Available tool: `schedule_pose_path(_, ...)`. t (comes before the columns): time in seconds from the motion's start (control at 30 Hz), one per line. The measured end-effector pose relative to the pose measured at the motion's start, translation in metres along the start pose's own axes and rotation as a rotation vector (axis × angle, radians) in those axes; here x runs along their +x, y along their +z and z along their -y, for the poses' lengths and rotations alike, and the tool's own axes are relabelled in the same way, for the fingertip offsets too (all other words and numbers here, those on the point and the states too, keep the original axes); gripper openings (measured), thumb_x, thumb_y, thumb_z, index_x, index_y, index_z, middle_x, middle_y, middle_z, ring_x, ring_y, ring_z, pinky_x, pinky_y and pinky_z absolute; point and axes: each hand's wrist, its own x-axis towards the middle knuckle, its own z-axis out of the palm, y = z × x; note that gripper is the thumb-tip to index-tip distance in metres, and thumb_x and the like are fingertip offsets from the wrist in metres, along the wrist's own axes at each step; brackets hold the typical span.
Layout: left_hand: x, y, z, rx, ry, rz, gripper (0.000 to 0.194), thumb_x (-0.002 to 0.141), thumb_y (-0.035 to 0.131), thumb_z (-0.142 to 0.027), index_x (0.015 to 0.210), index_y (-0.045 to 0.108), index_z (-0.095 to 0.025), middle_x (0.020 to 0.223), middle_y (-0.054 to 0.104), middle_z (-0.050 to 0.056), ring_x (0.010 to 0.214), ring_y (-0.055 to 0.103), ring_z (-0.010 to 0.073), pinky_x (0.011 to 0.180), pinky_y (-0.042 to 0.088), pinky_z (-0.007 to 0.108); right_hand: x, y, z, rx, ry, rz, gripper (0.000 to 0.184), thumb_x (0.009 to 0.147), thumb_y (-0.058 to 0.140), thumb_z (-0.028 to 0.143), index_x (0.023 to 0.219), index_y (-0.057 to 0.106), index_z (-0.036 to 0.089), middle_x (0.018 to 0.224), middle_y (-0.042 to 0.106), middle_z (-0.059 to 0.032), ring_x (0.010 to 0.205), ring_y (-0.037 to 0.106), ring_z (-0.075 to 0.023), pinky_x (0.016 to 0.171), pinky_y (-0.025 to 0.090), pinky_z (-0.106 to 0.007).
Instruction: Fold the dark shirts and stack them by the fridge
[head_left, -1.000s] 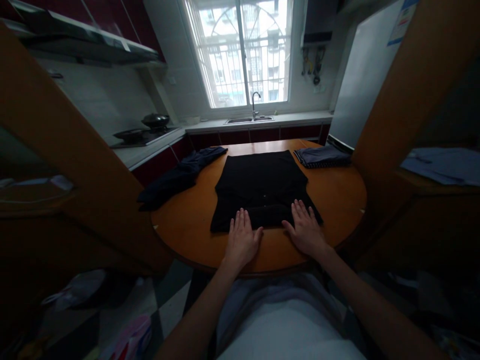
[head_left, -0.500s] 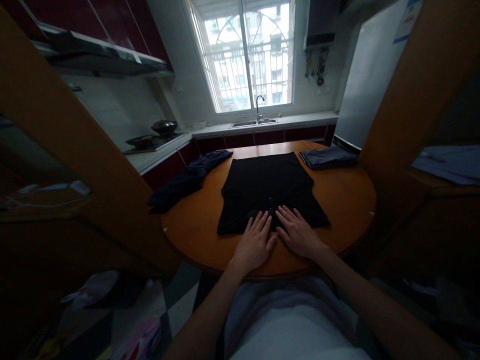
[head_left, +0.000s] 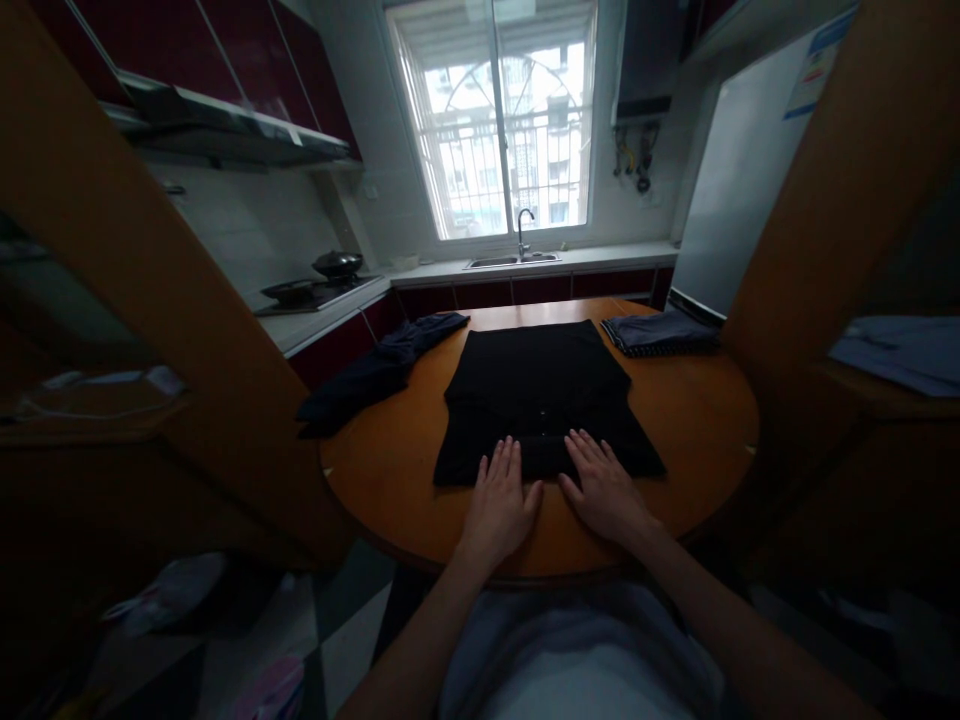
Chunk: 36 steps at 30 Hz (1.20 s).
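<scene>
Fingers: those of my left hand lie flat and nearly together, thumb held off to the side. Those of my right hand are extended and slightly spread, thumb pointing inward. Neither hand is clamped on anything; the two are apart, with a short gap between the thumbs. How hard the fingertips press, I cannot tell.

Under the fingertips: the near edge of a black garment, laid out flat in the middle of a wooden table. My palms reach back toward me, past that edge. Two small bright dots, possibly fasteners, show on the cloth just ahead of my fingers. Both near corners flare outward, free of my hands.

Risks, in my judgement: should my hands push forward unevenly, the near edge could ruck up or skew, since only its middle is under my fingers. Pulling back with pressure on could drag the cloth toward the table's near rim. Creases would be hard to spot, black on black in this dim light.

Farther out: a dark blue garment lies loosely along the left edge and appears to overhang; a knock could send it down. A folded stack of cloth sits at the far right, well apart from my hands.
</scene>
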Motion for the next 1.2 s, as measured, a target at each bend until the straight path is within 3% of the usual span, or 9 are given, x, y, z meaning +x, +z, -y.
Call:
schedule_pose_path(0.23, 0.0, 0.0, 0.001, 0.049, -0.038, -0.018, 0.064, 0.101, 0.044, -0.04, 0.153, 0.035, -0.004, 0.161, 0.034, 0.021, 0.151, 0.029, 0.0307, 0.122, 0.028, 0.05, 0.001, -0.001, 0.0, 0.005, 0.024, -0.01, 0.064, 0.097, 0.042, 0.037, 0.152, 0.041, 0.005, 0.162, 0.034, -0.0133, 0.153, 0.025, -0.0251, 0.125, 0.018, -0.046)
schedule_pose_path(0.6, 0.0, -0.009, -0.002, -0.019, -0.01, 0.02, 0.059, 0.101, 0.045, -0.037, 0.155, 0.037, -0.014, 0.164, 0.031, 0.008, 0.153, 0.022, 0.0311, 0.123, 0.025, 0.054, 0.0, -0.003, 0.0, 0.014, 0.014, -0.014, 0.065, 0.097, 0.043, 0.038, 0.152, 0.042, 0.005, 0.162, 0.035, -0.0125, 0.152, 0.026, -0.0253, 0.125, 0.018, -0.045)
schedule_pose_path(1.2, 0.0, -0.009, -0.001, -0.011, -0.01, 0.034, 0.059, 0.1, 0.047, -0.037, 0.155, 0.037, -0.016, 0.163, 0.034, 0.009, 0.153, 0.022, 0.0295, 0.123, 0.026, 0.053, 0.0, 0.001, -0.004, 0.031, 0.006, -0.028, 0.064, 0.096, 0.043, 0.038, 0.153, 0.042, 0.009, 0.162, 0.035, -0.0134, 0.152, 0.027, -0.0248, 0.124, 0.02, -0.046)
